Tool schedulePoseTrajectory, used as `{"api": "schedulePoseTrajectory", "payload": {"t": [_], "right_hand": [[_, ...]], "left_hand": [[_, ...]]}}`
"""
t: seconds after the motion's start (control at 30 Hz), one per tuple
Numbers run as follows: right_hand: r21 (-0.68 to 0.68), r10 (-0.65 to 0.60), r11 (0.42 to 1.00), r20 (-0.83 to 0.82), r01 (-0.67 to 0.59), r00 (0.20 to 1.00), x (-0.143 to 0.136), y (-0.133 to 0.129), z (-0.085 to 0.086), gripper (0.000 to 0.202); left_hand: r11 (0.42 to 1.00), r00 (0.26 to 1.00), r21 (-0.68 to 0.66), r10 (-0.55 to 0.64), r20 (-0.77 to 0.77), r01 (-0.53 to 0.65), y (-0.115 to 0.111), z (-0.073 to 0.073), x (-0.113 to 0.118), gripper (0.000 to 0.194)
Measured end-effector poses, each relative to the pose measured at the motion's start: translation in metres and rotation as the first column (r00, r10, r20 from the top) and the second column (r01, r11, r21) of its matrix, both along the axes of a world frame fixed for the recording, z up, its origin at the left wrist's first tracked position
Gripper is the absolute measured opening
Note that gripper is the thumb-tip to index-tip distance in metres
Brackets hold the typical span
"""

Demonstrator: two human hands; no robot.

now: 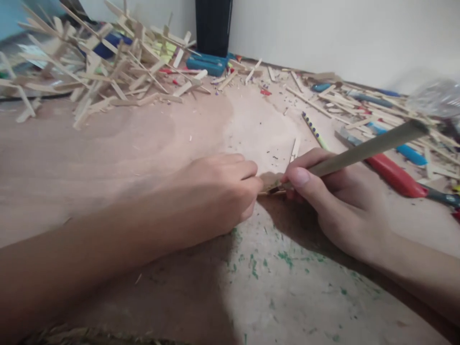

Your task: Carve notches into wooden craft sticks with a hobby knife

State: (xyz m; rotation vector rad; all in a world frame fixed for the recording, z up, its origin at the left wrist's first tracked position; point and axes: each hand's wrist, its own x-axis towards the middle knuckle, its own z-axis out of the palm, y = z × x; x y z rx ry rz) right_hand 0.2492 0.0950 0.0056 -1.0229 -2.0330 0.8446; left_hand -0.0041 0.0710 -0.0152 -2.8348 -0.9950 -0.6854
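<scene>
Near the middle of the wooden table (118,158), my left hand (226,191) is closed around one end of a small thin wooden piece (270,182). My right hand (334,196) pinches a long pale tool with a round handle (373,146), tilted up to the right. The tool's dark tip rests at the wooden piece, between my two hands. What lies inside my left fingers is hidden. Green flecks (285,258) are scattered on the tabletop below my hands.
Crossed wooden sticks (97,72) are piled at the back left. A black upright object (213,26) stands in a teal base (206,63) by the wall. Red-handled pliers (397,175), blue tools and loose sticks (345,103) lie to the right.
</scene>
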Motion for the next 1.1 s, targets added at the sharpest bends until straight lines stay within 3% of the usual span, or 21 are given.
{"api": "schedulePoseTrajectory", "payload": {"t": [0.23,0.47,0.77,1.1], "right_hand": [[0.083,0.045,0.996,0.004,-0.045,0.999,-0.0002,-0.0043,-0.0036,0.026],[0.222,0.1,0.967,0.124,-0.126,0.987,-0.0047,-0.0049,-0.0026,0.028],[0.245,0.004,0.969,0.095,-0.027,0.995,0.0013,-0.007,-0.0072,0.025],[0.255,0.055,0.962,0.166,-0.097,0.985,0.0003,-0.0059,-0.0051,0.025]], "left_hand": [[0.989,0.997,-0.142,0.025,-0.079,-0.036,-0.0006,0.0099,-0.0035,0.042],[1.0,0.992,-0.021,-0.005,-0.126,0.003,-0.0006,0.0074,-0.0059,0.043],[0.994,0.987,-0.101,0.02,-0.161,-0.037,0.0017,0.006,-0.0028,0.034],[0.984,0.978,-0.166,0.023,-0.208,-0.059,0.003,0.0108,0.0029,0.03]]}}
